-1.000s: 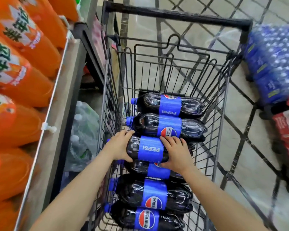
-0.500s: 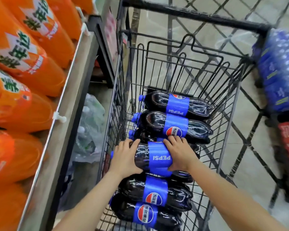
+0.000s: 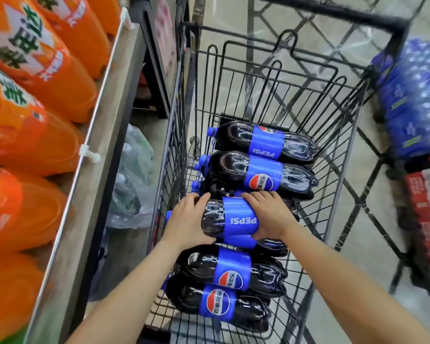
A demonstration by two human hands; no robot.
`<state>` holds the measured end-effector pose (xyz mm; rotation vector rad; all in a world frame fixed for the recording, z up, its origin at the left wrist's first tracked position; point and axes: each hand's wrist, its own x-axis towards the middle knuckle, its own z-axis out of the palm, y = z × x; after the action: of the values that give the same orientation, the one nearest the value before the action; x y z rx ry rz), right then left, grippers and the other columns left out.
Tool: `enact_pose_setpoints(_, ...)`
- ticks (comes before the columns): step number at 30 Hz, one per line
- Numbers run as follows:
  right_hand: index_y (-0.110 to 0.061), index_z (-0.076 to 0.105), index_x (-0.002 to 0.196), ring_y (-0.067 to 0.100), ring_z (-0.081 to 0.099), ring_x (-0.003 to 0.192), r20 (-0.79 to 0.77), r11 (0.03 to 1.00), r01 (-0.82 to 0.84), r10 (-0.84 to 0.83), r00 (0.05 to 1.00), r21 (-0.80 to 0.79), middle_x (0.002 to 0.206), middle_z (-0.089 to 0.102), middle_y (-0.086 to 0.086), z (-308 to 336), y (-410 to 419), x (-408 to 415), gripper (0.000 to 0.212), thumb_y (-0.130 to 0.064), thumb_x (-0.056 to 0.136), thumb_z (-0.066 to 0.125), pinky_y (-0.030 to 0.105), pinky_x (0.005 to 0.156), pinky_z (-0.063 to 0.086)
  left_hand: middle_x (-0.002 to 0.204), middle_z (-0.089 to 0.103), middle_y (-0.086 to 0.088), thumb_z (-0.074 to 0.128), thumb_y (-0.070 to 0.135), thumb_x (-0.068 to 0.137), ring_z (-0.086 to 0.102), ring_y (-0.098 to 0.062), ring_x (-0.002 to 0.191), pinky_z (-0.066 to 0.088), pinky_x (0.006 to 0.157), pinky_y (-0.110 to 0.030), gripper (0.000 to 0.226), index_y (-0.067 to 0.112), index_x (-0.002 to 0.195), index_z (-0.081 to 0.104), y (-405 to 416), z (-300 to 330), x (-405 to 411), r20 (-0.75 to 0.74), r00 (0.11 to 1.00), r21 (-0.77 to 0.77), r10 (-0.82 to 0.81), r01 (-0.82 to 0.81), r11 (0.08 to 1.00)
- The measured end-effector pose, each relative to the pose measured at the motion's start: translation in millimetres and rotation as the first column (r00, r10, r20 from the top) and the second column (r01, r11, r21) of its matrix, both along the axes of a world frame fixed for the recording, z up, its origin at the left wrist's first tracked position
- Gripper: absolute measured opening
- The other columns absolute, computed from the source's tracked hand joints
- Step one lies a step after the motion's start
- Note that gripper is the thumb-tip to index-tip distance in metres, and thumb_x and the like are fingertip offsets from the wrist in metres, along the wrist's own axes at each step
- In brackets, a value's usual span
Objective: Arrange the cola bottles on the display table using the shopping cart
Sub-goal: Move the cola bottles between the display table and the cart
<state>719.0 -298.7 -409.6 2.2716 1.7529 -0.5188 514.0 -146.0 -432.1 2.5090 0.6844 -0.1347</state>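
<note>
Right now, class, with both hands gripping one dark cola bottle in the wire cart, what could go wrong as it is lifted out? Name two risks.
1. The gripped dark plastic cola bottle with blue label rests on other bottles; lifting it may let the neighbouring blue-capped bottle behind roll or shift.
2. The left hand sits near the black wire shopping cart's side wall; knuckles or the cap could catch on the wires.

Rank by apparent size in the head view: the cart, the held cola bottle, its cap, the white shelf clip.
1. cart
2. held cola bottle
3 and 4. cap and white shelf clip: alike, and the cap is partly hidden, so unranked.
</note>
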Motion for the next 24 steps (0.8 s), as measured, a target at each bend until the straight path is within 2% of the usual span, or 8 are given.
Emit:
enact_pose_setpoints(3, -0.013, 0.049, 0.13, 0.03, 0.057, 0.095, 0.05, 0.998, 0.019, -0.022, 0.999, 0.055, 0.112, 0.061, 0.007, 0, -10, -12, 0.109, -0.055, 0.033, 0.077, 0.044, 0.085, 0.045, 0.126, 0.047, -0.015, 0.08, 0.054, 0.048, 0.051, -0.036, 0.115, 0.047, 0.095, -0.045, 0.108, 0.013, 0.141, 0.043, -8, -1, -9, 0.034, 0.999, 0.021, 0.001, -0.002, 1.0)
enact_pose_setpoints(5, -0.014, 0.049, 0.128, 0.03, 0.056, 0.095, 0.077, 0.995, 0.012, -0.02, 0.997, 0.095, 0.112, 0.06, 0.007, 4, -17, -24, 0.106, -0.057, 0.035, 0.075, 0.044, 0.085, 0.044, 0.127, 0.048, -0.016, 0.081, 0.052, 0.048, 0.051, -0.037, 0.116, 0.049, 0.096, -0.047, 0.107, 0.013, 0.14, 0.043, -17, 1, -18, 0.043, 0.999, 0.024, 0.006, -0.007, 1.0)
enact_pose_setpoints(10, -0.014, 0.052, 0.13, 0.03, 0.059, 0.094, 0.084, 0.993, 0.017, -0.026, 0.996, 0.114, 0.114, 0.061, 0.006, 21, -49, -54, 0.115, -0.06, 0.027, 0.075, 0.048, 0.084, 0.049, 0.131, 0.049, -0.017, 0.082, 0.055, 0.044, 0.051, -0.038, 0.12, 0.048, 0.099, -0.047, 0.113, 0.018, 0.14, 0.037, -48, 13, -51, 0.091, 0.996, 0.054, 0.003, -0.008, 0.998)
enact_pose_setpoints(14, -0.015, 0.049, 0.127, 0.03, 0.062, 0.091, 0.044, 0.988, 0.037, -0.044, 0.998, 0.151, 0.108, 0.063, 0.005, 37, -87, -84, 0.114, -0.063, 0.027, 0.072, 0.047, 0.079, 0.05, 0.125, 0.055, -0.016, 0.082, 0.059, 0.036, 0.058, -0.035, 0.113, 0.051, 0.093, -0.041, 0.116, 0.02, 0.139, 0.043, -82, 40, -81, 0.108, 0.994, 0.142, 0.007, -0.023, 0.99)
enact_pose_setpoints(16, -0.015, 0.046, 0.126, 0.031, 0.062, 0.09, 0.034, 0.976, 0.018, -0.026, 0.999, 0.215, 0.107, 0.063, 0.005, 48, -107, -99, 0.111, -0.065, 0.029, 0.07, 0.045, 0.079, 0.05, 0.126, 0.055, -0.015, 0.08, 0.06, 0.037, 0.057, -0.035, 0.115, 0.05, 0.094, -0.041, 0.115, 0.02, 0.139, 0.046, -100, 58, -100, 0.139, 0.99, 0.177, -0.003, -0.022, 0.984)
enact_pose_setpoints(20, -0.014, 0.056, 0.121, 0.029, 0.064, 0.086, 0.079, 0.955, -0.033, 0.01, 0.997, 0.294, 0.105, 0.065, 0.004, 78, -145, -129, 0.109, -0.064, 0.025, 0.067, 0.042, 0.076, 0.052, 0.126, 0.055, -0.011, 0.075, 0.067, 0.043, 0.056, -0.031, 0.115, 0.052, 0.094, -0.042, 0.109, 0.024, 0.138, 0.044, -142, 91, -141, 0.207, 0.978, 0.229, -0.001, -0.048, 0.972)
enact_pose_setpoints(24, -0.015, 0.055, 0.121, 0.027, 0.063, 0.085, 0.06, 0.941, -0.069, 0.052, 0.997, 0.332, 0.104, 0.065, 0.003, 91, -184, -165, 0.107, -0.066, 0.028, 0.064, 0.04, 0.074, 0.052, 0.124, 0.056, -0.01, 0.073, 0.067, 0.045, 0.059, -0.029, 0.111, 0.052, 0.092, -0.038, 0.106, 0.02, 0.137, 0.049, -184, 110, -183, 0.243, 0.97, 0.285, -0.022, -0.05, 0.957)
